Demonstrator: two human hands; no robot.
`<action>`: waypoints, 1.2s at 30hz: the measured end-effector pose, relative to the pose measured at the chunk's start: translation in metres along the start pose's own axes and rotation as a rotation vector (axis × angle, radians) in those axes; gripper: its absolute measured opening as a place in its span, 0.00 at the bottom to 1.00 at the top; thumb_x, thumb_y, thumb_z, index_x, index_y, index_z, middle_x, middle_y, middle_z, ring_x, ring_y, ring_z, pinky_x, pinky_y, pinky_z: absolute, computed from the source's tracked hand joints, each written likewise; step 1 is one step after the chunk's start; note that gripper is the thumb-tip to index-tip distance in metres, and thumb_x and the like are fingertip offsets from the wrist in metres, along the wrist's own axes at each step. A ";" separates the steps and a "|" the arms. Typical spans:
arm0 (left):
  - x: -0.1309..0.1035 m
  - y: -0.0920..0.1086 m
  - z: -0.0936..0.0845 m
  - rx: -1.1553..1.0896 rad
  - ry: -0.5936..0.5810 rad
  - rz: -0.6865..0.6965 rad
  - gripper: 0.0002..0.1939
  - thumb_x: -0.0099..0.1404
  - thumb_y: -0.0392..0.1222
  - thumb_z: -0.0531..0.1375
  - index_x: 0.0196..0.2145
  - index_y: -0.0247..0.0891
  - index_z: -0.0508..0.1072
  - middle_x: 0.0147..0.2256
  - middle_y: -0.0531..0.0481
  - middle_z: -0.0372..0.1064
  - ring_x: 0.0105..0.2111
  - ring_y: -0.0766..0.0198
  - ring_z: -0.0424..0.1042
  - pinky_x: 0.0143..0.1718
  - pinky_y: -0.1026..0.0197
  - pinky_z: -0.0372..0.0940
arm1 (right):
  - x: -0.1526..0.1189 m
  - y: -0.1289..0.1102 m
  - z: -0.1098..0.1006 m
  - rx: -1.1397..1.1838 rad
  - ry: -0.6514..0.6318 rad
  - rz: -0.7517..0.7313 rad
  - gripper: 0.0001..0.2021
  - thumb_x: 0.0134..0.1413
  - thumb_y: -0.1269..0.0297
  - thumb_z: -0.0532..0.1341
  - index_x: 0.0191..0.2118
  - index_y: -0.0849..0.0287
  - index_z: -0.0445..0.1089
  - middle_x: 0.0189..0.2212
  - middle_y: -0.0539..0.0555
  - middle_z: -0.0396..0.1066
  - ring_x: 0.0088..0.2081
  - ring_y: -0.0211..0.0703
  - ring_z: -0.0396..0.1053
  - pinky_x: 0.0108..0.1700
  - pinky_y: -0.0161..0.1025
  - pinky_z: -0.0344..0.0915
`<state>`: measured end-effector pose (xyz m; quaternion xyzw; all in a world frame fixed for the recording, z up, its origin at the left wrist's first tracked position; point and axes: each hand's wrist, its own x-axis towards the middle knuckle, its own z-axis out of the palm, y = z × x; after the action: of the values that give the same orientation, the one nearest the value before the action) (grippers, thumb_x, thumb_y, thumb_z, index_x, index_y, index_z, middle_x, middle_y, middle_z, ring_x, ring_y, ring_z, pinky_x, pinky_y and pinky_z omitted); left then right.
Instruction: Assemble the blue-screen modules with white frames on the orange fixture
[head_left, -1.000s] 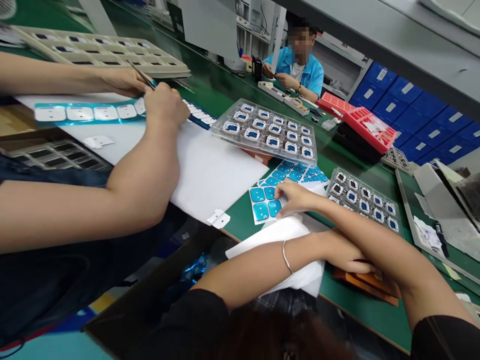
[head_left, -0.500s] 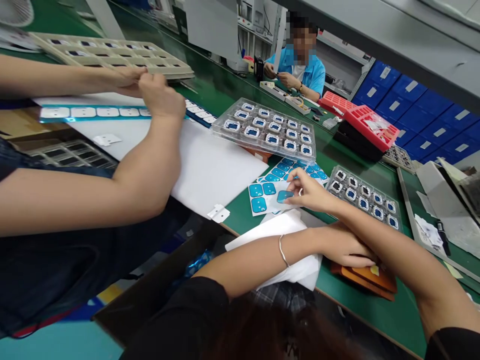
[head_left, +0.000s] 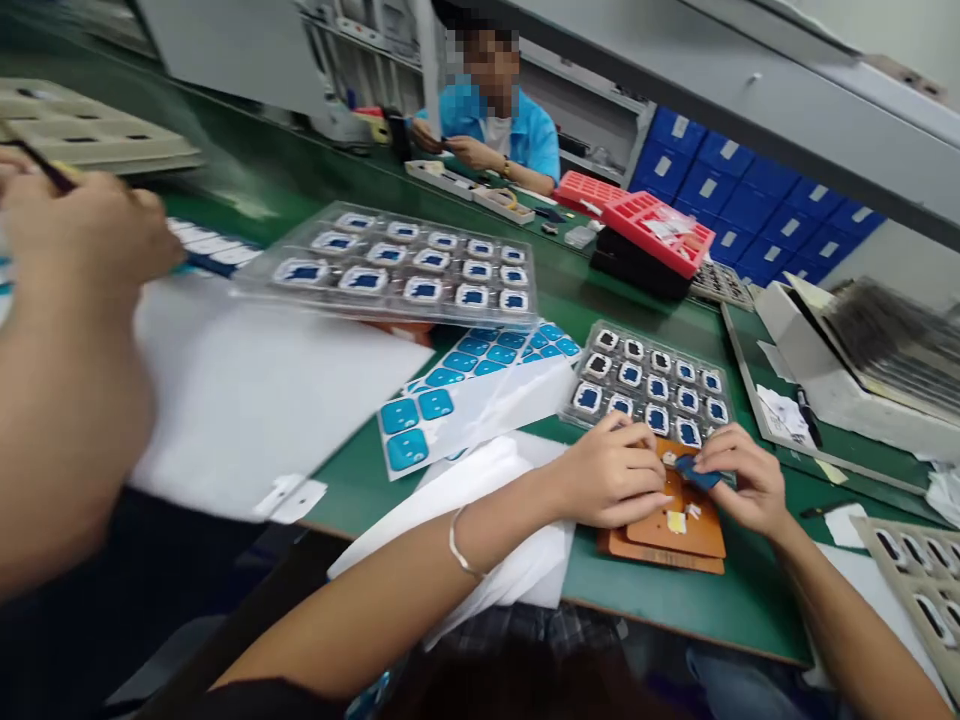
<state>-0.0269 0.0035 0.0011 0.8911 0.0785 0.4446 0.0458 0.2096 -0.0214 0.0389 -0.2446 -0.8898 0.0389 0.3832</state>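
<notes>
My right hand [head_left: 746, 480] pinches a small blue adhesive sticker [head_left: 699, 473] between thumb and fingers, just over an orange fixture block [head_left: 679, 540]. My left hand [head_left: 615, 470], a bracelet at its wrist, lies on the left part of that block with fingers stretched out. A little white part and a yellow patch [head_left: 676, 522] show on the block's top. Left of my hands lies a white sheet of blue stickers [head_left: 409, 450], some spots bare, above more such sheets [head_left: 480, 350]. Behind the block is a clear tray [head_left: 592, 325] of small white-framed parts.
A bigger clear tray [head_left: 315, 290] of similar parts stands left of centre. White foam sheet [head_left: 247, 400] and crumpled white paper [head_left: 465, 510] cover the near left. A co-worker's arm [head_left: 67, 380] reaches in at left; another person [head_left: 499, 120] sits opposite. Red trays [head_left: 660, 235] stand behind.
My right hand has moved right from the sticker sheet to the orange block, carrying a blue sticker. My left hand stays at the block. The view has turned right.
</notes>
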 end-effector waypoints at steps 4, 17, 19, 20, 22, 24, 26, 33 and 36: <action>-0.001 0.000 -0.003 0.011 0.072 -0.038 0.13 0.71 0.40 0.53 0.32 0.38 0.74 0.34 0.52 0.79 0.38 0.59 0.67 0.42 0.54 0.56 | -0.009 -0.009 0.007 -0.073 -0.094 -0.073 0.12 0.55 0.77 0.57 0.41 0.56 0.72 0.33 0.54 0.74 0.34 0.45 0.68 0.37 0.46 0.67; 0.002 0.004 -0.010 -0.032 -0.142 -0.056 0.13 0.72 0.40 0.51 0.40 0.37 0.75 0.40 0.49 0.78 0.44 0.57 0.65 0.46 0.52 0.57 | -0.011 -0.016 0.011 -0.124 -0.198 -0.062 0.13 0.56 0.73 0.52 0.42 0.59 0.71 0.33 0.55 0.72 0.34 0.46 0.62 0.35 0.45 0.57; 0.001 0.004 -0.010 -0.039 -0.173 -0.081 0.13 0.72 0.41 0.51 0.42 0.37 0.75 0.42 0.49 0.78 0.45 0.56 0.65 0.47 0.52 0.57 | -0.012 -0.015 0.011 -0.130 -0.181 -0.074 0.13 0.56 0.73 0.53 0.42 0.59 0.71 0.33 0.55 0.72 0.35 0.47 0.62 0.35 0.45 0.57; 0.000 0.003 -0.010 -0.040 -0.191 -0.094 0.14 0.73 0.42 0.51 0.43 0.37 0.75 0.43 0.49 0.78 0.46 0.56 0.65 0.48 0.51 0.56 | -0.012 -0.015 0.012 -0.136 -0.173 -0.081 0.12 0.56 0.72 0.53 0.42 0.59 0.71 0.33 0.55 0.72 0.34 0.47 0.62 0.35 0.45 0.57; -0.002 0.002 -0.009 -0.030 -0.224 -0.108 0.14 0.72 0.42 0.51 0.46 0.37 0.75 0.45 0.48 0.77 0.48 0.54 0.65 0.50 0.50 0.55 | -0.013 -0.014 0.012 -0.144 -0.152 -0.097 0.12 0.56 0.72 0.53 0.42 0.58 0.71 0.32 0.55 0.72 0.34 0.46 0.61 0.35 0.45 0.57; -0.003 0.001 -0.008 -0.008 -0.240 -0.099 0.13 0.72 0.43 0.52 0.47 0.37 0.74 0.47 0.48 0.77 0.50 0.53 0.65 0.52 0.48 0.53 | -0.015 -0.013 0.013 -0.144 -0.126 -0.117 0.13 0.54 0.73 0.53 0.43 0.57 0.70 0.32 0.54 0.72 0.33 0.45 0.62 0.34 0.45 0.57; -0.003 0.001 -0.007 0.017 -0.235 -0.084 0.13 0.72 0.42 0.53 0.46 0.37 0.75 0.48 0.47 0.76 0.50 0.52 0.65 0.52 0.47 0.51 | -0.017 -0.012 0.014 -0.145 -0.089 -0.138 0.15 0.52 0.74 0.54 0.45 0.56 0.70 0.31 0.53 0.72 0.31 0.45 0.63 0.33 0.45 0.58; 0.000 0.005 -0.010 -0.038 -0.291 -0.077 0.14 0.72 0.45 0.53 0.46 0.40 0.76 0.48 0.48 0.76 0.50 0.52 0.64 0.52 0.47 0.51 | -0.030 0.009 0.012 -0.209 0.082 -0.082 0.16 0.52 0.75 0.54 0.44 0.53 0.70 0.27 0.51 0.70 0.27 0.44 0.64 0.32 0.44 0.59; -0.001 0.005 -0.008 -0.056 -0.321 -0.087 0.16 0.72 0.47 0.52 0.45 0.41 0.76 0.49 0.47 0.76 0.50 0.52 0.64 0.52 0.47 0.50 | -0.033 0.023 0.009 -0.264 0.088 0.027 0.12 0.55 0.73 0.54 0.39 0.54 0.72 0.27 0.52 0.70 0.28 0.44 0.65 0.33 0.44 0.60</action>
<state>-0.0335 -0.0018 0.0062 0.9448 0.0964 0.2959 0.1021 0.2318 -0.0158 0.0050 -0.3063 -0.8661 -0.0839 0.3861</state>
